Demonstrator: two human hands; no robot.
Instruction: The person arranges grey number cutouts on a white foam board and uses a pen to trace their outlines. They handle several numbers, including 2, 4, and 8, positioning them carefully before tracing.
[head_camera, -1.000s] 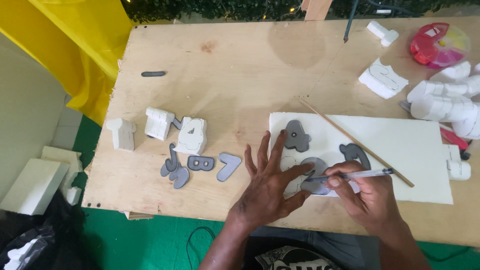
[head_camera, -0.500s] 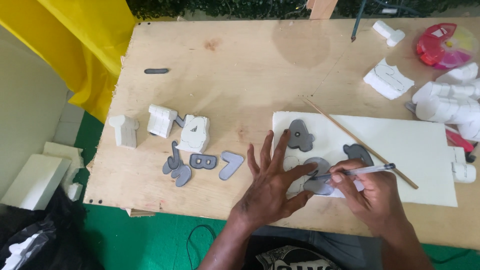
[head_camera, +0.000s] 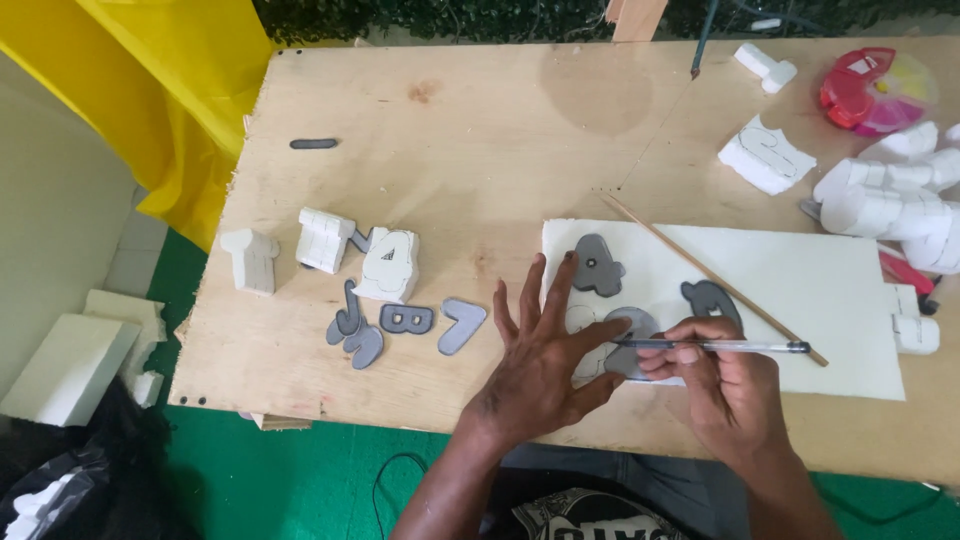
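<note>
Grey flat rounded cut-out shape (head_camera: 628, 335) is pressed onto the white foam sheet (head_camera: 820, 290) near the plywood worktop's (head_camera: 480, 150) front edge by the left hand (head_camera: 545, 365), fingers spread flat. A clear pen (head_camera: 715, 346) is pinched by the right hand (head_camera: 725, 385), its tip at the shape's edge.

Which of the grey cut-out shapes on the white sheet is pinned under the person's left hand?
The rounded grey cut-out nearest the table's front edge; left hand fingers press it while the pen traces. The other two lie untouched.
</note>
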